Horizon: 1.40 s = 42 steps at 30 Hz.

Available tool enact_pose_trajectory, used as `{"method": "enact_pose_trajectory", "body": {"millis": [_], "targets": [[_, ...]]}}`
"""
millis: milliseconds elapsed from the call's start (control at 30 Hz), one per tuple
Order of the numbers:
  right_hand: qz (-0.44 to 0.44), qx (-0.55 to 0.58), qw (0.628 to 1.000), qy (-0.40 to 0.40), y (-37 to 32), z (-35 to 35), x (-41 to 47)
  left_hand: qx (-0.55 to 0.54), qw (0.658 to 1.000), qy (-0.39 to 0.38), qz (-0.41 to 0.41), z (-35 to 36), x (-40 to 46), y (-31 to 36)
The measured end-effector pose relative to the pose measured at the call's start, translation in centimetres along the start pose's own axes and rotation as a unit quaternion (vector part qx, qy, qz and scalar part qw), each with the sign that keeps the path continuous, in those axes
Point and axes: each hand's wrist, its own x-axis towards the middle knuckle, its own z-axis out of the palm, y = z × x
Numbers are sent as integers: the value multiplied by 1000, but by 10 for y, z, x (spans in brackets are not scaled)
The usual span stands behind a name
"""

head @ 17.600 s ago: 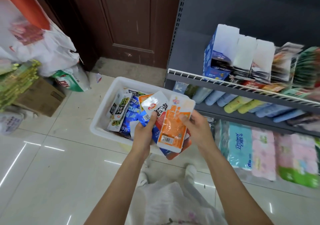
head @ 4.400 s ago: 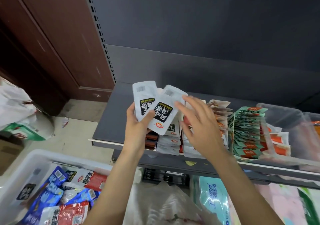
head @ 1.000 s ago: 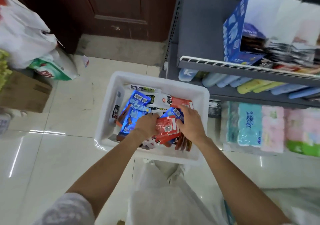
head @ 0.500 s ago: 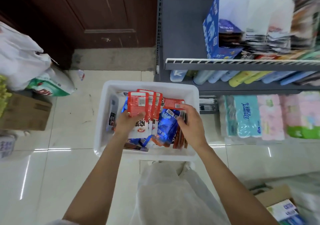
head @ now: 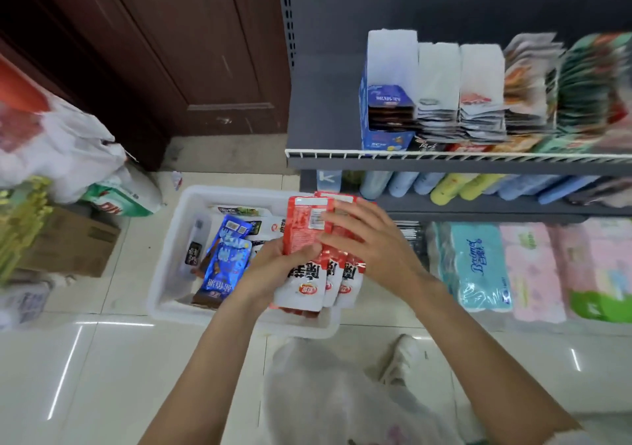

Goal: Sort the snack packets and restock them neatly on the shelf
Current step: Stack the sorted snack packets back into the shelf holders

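My left hand grips a fanned bunch of red-and-white snack packets above the white plastic bin. My right hand lies over the bunch's right side, its fingers spread across the packets. Blue foil packets and a few black-and-white ones remain in the bin. To the upper right, the grey shelf carries rows of upright packets, with a blue carton at their left end.
White plastic bags and a cardboard box stand at left on the tiled floor. A brown door rises behind the bin. Lower shelves hold rolled cloths and tissue packs. My shoe is just in front of the bin.
Over the last second both hands came up out of the bin with the red-and-white packets, and my right hand left the blue packet and moved onto the bunch.
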Motion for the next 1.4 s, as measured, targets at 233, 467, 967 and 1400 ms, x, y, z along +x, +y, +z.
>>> {"method": "enact_pose_trajectory", "body": {"millis": [233,467,967,1400], "targets": [[-30,7,998,48,83,-73,-84,6,999,12,37,135,-1,-3],[41,2,989,145,143,-146,-153,-20,999,16,48,244,19,6],[445,458,729,246,270,-207,-59,-127,968,152,154,272,135,103],[242,168,954,52,313,-135,27,-82,950,229,193,225,177,148]]}}
